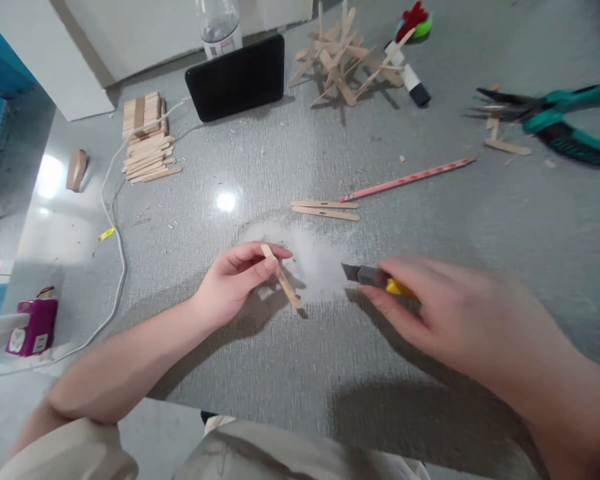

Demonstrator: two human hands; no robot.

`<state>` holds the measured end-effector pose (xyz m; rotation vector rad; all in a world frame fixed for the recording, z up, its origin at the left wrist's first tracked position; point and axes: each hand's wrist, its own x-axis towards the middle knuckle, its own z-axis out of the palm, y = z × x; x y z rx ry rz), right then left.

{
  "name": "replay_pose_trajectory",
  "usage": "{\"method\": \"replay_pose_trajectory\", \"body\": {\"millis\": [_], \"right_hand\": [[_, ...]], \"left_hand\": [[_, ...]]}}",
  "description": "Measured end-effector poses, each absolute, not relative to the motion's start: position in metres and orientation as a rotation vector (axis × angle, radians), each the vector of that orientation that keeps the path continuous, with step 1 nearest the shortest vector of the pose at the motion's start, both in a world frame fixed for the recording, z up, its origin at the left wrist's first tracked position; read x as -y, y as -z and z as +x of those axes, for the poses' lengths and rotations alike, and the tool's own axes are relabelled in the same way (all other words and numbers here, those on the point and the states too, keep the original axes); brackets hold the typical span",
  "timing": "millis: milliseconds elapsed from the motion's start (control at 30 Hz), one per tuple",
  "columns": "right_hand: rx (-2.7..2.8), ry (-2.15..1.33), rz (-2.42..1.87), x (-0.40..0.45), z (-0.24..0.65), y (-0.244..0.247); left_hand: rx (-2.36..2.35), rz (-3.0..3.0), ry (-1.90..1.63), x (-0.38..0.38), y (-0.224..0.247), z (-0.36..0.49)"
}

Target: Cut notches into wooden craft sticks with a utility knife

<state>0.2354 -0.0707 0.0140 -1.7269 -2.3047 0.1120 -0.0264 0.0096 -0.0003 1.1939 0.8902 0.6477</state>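
Between the thumb and fingers of my left hand [237,277] is a wooden craft stick [286,285], tilted, with a small dark notch near its lower end. My right hand [460,307], slightly blurred, is closed around a utility knife [367,274] with a yellow part on its handle. The knife's blade is out and points left toward the stick, apart from it. Just beyond my hands, two craft sticks [325,213] with small dark slots lie side by side. A pink pencil [410,179] rests beside them, its eraser end at the upper stick.
A black phone [235,79] leans before a bottle [220,30]. Stacked craft sticks [147,157] lie at left beside a white cable [120,250]. At the back stands a stick structure [343,60]; green-handled pliers [555,117] lie at right. A purple box [33,327] is at lower left.
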Motion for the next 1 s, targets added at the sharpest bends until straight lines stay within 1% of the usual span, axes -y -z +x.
{"method": "replay_pose_trajectory", "body": {"millis": [100,267,400,567,733,833,1000], "right_hand": [[2.198,-0.246,-1.772,0.071,0.239,-0.018],[2.006,-0.343,-1.925,0.079,0.244,-0.017],[1.981,-0.388,-1.922,0.083,0.243,-0.012],[2.198,-0.382,-1.757,0.077,0.244,-0.017],[2.403,-0.125,-1.584,0.075,0.245,-0.025],[2.436,-0.101,-1.548,0.079,0.244,-0.024],[2.527,-0.202,-1.518,0.084,0.239,-0.022]], "left_hand": [[-0.908,1.317,-0.653,-0.007,0.000,-0.027],[-0.951,1.588,-0.670,-0.003,-0.001,-0.027],[-0.956,1.898,-0.646,-0.004,-0.001,-0.026],[-0.876,2.254,-0.590,-0.006,0.001,-0.026],[-0.823,2.637,-0.530,-0.006,0.005,-0.025],[-0.809,2.690,-0.529,-0.006,0.006,-0.025],[-0.786,2.654,-0.501,-0.006,0.003,-0.027]]}}
